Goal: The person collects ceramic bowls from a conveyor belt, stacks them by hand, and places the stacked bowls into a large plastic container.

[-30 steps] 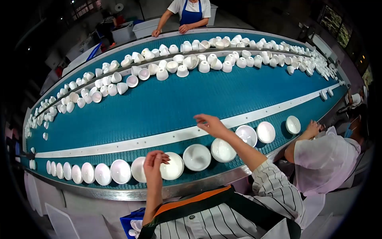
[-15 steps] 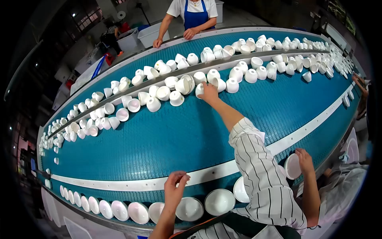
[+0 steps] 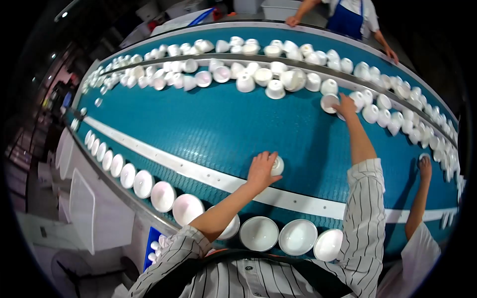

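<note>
My left hand (image 3: pixel 262 173) is closed around a small white bowl (image 3: pixel 278 166) over the near part of the teal belt, and part of the bowl is hidden by the fingers. My right hand (image 3: pixel 349 106) is stretched out to the row of white bowls along the divider. Its fingers grip the rim of a tipped white bowl (image 3: pixel 329 103) whose inside faces me. More bowls sit just beyond that hand, some upside down, such as an overturned bowl (image 3: pixel 275 90) to its left.
A metal divider (image 3: pixel 303 64) separates two rows of jumbled bowls. A white strip (image 3: pixel 223 182) borders a near lane with upright bowls (image 3: pixel 259 234) in single file. Opposite stands a person in a blue apron (image 3: pixel 346 21). At right, a co-worker's hand (image 3: pixel 425 168) touches a bowl.
The view has swung, shifting the scene. My left hand, raised without a bowl before, now has one. My right hand is still at the far row, now on a bowl with its opening towards me.
</note>
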Action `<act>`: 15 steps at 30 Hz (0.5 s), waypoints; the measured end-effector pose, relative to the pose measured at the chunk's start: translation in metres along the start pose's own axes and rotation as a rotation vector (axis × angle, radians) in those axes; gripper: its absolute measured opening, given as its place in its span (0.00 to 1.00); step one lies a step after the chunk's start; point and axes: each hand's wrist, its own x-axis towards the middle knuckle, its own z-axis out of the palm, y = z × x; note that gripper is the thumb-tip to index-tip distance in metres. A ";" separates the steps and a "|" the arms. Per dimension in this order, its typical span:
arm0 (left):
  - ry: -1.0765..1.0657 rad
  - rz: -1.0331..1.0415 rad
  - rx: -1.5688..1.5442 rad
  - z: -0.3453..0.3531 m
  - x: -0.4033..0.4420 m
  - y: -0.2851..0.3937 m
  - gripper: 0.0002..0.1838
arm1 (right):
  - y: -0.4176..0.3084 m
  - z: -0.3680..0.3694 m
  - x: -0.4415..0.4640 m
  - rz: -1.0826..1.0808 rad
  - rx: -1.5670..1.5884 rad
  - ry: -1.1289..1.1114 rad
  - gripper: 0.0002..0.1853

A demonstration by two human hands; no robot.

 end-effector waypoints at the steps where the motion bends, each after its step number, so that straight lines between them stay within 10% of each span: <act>1: 0.010 -0.018 -0.021 0.002 -0.002 -0.001 0.40 | 0.003 0.011 -0.003 -0.044 -0.141 -0.024 0.29; 10: -0.115 -0.726 -1.452 -0.020 -0.043 0.022 0.39 | -0.026 -0.004 -0.130 -0.284 -0.107 0.096 0.12; 15: -0.180 -0.527 -1.259 -0.019 -0.057 0.052 0.31 | -0.025 -0.038 -0.180 -0.432 0.179 0.189 0.13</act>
